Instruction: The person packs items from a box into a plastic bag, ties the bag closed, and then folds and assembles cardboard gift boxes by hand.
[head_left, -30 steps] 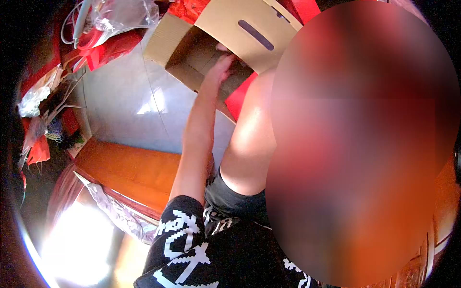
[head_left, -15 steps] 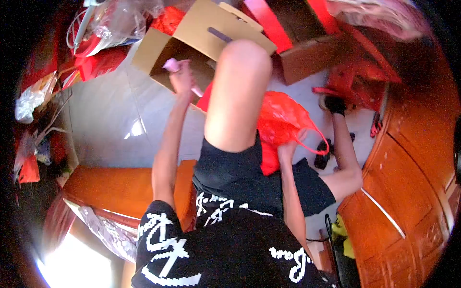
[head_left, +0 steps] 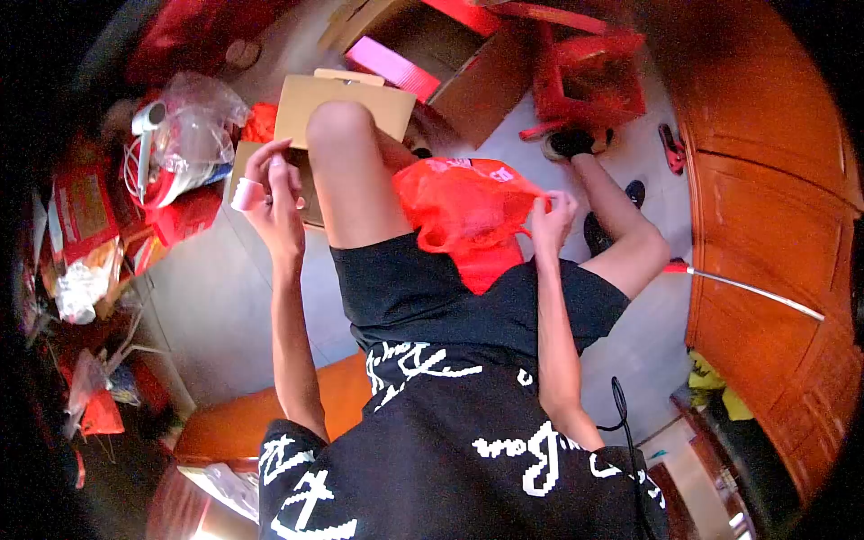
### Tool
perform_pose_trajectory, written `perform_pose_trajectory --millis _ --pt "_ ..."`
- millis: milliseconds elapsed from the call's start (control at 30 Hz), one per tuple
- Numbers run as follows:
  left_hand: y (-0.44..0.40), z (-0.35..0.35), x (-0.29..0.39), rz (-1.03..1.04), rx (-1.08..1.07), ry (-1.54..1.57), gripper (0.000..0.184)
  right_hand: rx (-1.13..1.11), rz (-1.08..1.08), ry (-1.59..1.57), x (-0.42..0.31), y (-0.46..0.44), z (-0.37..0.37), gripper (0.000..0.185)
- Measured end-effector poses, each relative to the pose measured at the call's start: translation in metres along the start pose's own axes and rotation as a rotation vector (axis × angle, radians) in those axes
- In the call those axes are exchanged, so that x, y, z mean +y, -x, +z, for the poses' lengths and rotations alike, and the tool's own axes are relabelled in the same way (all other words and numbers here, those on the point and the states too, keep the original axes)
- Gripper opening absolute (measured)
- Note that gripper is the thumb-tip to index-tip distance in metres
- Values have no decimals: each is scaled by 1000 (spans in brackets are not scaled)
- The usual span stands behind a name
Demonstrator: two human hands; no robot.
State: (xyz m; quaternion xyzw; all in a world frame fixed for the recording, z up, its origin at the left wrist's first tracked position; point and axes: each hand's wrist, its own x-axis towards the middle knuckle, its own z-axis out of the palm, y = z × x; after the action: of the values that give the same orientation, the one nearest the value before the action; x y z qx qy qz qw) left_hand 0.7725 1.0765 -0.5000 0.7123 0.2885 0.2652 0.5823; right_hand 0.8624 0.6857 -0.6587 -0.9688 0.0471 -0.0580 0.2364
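Note:
In my left hand (head_left: 277, 202) is a small pale pink item (head_left: 248, 194), held near the palm with the fingers curled above it. My right hand (head_left: 553, 219) pinches the edge of a red plastic bag (head_left: 463, 202), which lies between my legs. Behind my raised knee stands an open cardboard box (head_left: 378, 103), its inside mostly hidden by the leg and my left hand. What the bag contains cannot be made out.
Clear plastic bags (head_left: 193, 130) and a white hair dryer (head_left: 147, 126) lie at the upper left. A red stool (head_left: 589, 76) stands at the upper right, near slippers (head_left: 670, 148). Orange wooden furniture (head_left: 765, 198) lines the right side.
My left hand has come out of the box with the pink item and moved left, nearer to me. My right hand has raised the red bag's edge. The view has turned.

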Motion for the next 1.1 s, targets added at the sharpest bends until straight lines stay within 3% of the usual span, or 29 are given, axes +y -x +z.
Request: perform_pose_trajectory --millis 67,100,133,167,267,300,333,367,400,467,500,533,600,633,667,733,800,933,1000,1100 --pt "3 25 38 126 -141 -121 24 36 72 -493 -7 -22 -29 18" --pt "6 36 60 60 -332 -225 26 -14 190 -686 -23 -29 -54 17" --pt "7 54 68 166 -447 -189 28 -62 308 -879 -43 -35 -82 16" --pt "10 70 67 192 -577 -261 32 -29 274 -993 -61 -37 -101 18" --pt "34 116 90 205 -984 -610 48 193 4 -806 -84 -45 -143 21" --pt "48 133 71 239 -1016 -689 54 293 -53 -713 -83 -50 -155 20" --pt "59 151 79 425 -1068 -598 61 387 -106 -616 -80 -54 -165 19" --pt "69 160 84 352 -1190 -639 69 475 -154 -516 -77 -54 -175 18" --pt "78 168 86 279 -1307 -683 77 464 -35 -674 -73 -52 -183 18" --pt "98 185 63 398 -1245 -636 89 431 185 -1003 -74 -49 -197 17" --pt "105 195 54 353 -1208 -598 90 389 339 -1216 -80 -45 -209 16" --pt "107 203 37 379 -1116 -574 90 223 315 -1289 -62 -38 -213 23" --pt "106 221 8 420 -941 -520 90 351 365 -1281 -64 -36 -218 18" --pt "102 226 8 369 -948 -609 81 367 381 -1271 -60 -35 -220 18" --pt "95 227 2 358 -944 -574 59 374 397 -1258 -58 -34 -220 18" --pt "88 235 -22 251 -865 -387 37 344 389 -1231 -50 -34 -222 20" --pt "90 233 -24 137 -818 -303 29 273 353 -1201 -41 -32 -224 24" --pt "81 217 9 -290 -818 96 24 358 256 -1163 -27 -32 -210 30" --pt "82 210 22 -372 -695 288 25 367 246 -1080 -21 -29 -203 29" --pt "80 204 37 -299 -564 304 26 325 189 -1065 -28 -23 -199 24"
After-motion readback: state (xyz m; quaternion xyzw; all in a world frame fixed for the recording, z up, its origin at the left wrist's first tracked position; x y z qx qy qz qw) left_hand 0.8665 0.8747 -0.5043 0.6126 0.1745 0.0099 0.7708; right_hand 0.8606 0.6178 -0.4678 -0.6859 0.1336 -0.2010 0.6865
